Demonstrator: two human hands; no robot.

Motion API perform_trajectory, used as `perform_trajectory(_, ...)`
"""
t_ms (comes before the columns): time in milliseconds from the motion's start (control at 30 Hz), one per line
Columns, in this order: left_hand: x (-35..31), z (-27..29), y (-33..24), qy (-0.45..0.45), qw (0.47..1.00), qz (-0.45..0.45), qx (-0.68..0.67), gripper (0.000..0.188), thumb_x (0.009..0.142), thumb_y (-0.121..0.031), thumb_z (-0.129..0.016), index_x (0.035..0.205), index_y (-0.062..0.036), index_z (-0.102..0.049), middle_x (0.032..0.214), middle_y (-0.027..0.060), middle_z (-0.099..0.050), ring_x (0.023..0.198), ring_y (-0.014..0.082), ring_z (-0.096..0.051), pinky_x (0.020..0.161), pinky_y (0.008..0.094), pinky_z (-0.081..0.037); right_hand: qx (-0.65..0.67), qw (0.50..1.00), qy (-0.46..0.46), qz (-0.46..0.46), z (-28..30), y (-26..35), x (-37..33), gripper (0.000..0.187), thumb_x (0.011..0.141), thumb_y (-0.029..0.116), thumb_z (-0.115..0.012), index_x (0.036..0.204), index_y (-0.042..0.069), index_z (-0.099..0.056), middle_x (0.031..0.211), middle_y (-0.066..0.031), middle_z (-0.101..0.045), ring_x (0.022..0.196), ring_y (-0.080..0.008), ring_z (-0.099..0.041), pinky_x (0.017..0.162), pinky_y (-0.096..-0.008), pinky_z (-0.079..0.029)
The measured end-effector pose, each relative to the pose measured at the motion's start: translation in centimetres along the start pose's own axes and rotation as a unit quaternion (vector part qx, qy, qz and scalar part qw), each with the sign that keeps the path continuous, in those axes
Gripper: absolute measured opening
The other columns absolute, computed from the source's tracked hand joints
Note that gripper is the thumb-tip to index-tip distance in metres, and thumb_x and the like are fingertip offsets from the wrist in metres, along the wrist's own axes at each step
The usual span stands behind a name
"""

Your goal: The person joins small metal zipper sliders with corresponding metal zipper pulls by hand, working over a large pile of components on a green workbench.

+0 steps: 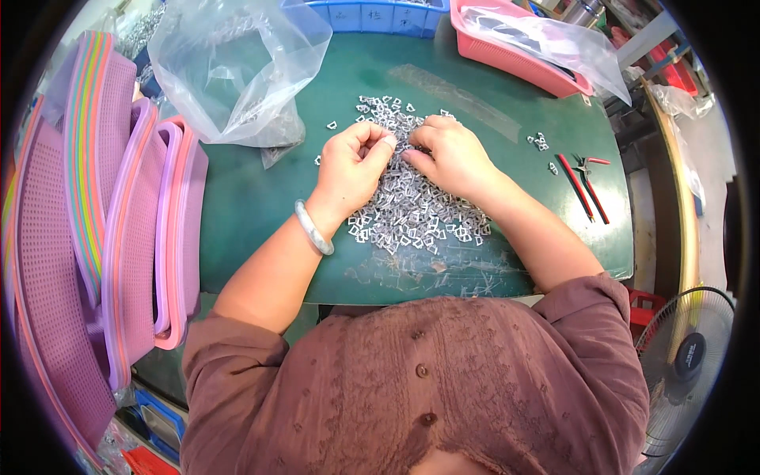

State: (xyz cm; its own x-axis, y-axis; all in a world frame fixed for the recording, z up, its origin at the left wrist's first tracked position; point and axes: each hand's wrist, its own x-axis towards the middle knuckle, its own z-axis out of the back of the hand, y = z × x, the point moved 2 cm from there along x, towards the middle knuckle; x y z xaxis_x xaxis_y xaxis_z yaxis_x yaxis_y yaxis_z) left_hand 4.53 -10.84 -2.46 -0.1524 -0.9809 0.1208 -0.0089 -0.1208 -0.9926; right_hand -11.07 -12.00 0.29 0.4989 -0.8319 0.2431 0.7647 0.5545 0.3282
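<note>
A heap of small silver metal pieces (pixel 416 210), shaped like little open frames, lies on the green tabletop (pixel 253 206). At the heap's far left side, my left hand (pixel 356 162) is closed, thumb and forefinger pinched together; whatever sits between the fingertips is too small to make out. Facing it across the heap, my right hand (pixel 455 154) has its fingers curled in toward the thumb, low over the pieces. Its fingertips are partly hidden, and I cannot make out what they hold. A pale bangle (pixel 314 228) circles my left wrist.
Red-handled pliers (pixel 590 186) and a few loose pieces (pixel 541 141) lie at the right. A clear plastic bag (pixel 237 87) stands far left, beside stacked pink and purple baskets (pixel 131 237). Blue (pixel 376 20) and pink (pixel 514 59) bins line the back; a fan (pixel 685 356) is lower right.
</note>
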Motion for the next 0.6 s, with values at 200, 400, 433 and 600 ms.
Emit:
perform_trajectory(200,0.0,0.2,0.1,0.012,1.0,0.007,0.012,0.009,0.082,-0.01,-0.054,0.082,-0.0022,-0.057,0.07,-0.003,-0.053,0.059,0.0027,-0.047,0.053,0.017,-0.04,0.116,0.991,-0.034,0.054,0.6,-0.1,-1.3,0.012,0.069,0.013,-0.06,0.078,0.004,-0.059,0.073,-0.0101,-0.053,0.076,-0.0274,-0.053,0.067,-0.0367,-0.043)
perform_trajectory(400,-0.6,-0.5,-0.9,0.065,0.997,-0.007,0.049,0.007,0.081,-0.008,-0.054,0.082,-0.0019,-0.057,0.068,-0.0042,-0.052,0.058,0.0023,-0.045,0.053,0.0165,-0.038,0.232,0.972,-0.04,-0.012,1.2,0.3,-2.2,0.013,0.072,0.006,-0.058,0.084,0.001,-0.059,0.078,-0.0126,-0.059,0.071,-0.0278,-0.058,0.066,-0.0324,-0.047)
perform_trajectory(433,-0.6,-0.6,-0.6,0.078,0.996,-0.001,0.036,0.005,0.08,-0.006,-0.055,0.082,-0.0017,-0.058,0.069,-0.0041,-0.053,0.06,0.0023,-0.047,0.054,0.0168,-0.039,0.261,0.964,-0.038,-0.021,1.3,0.4,-2.2,0.013,0.073,0.005,-0.057,0.085,0.0,-0.059,0.079,-0.0125,-0.059,0.071,-0.0255,-0.059,0.065,-0.0311,-0.047)
perform_trajectory(600,-0.9,-0.7,-1.1,0.1,0.993,-0.02,0.066,0.005,0.078,-0.005,-0.057,0.081,-0.0006,-0.058,0.072,-0.0035,-0.055,0.064,0.0021,-0.048,0.056,0.0173,-0.04,0.349,0.934,-0.043,-0.069,1.1,0.8,-2.5,0.017,0.076,0.003,-0.055,0.092,-0.001,-0.058,0.079,-0.011,-0.059,0.072,-0.0163,-0.058,0.065,-0.0267,-0.046)
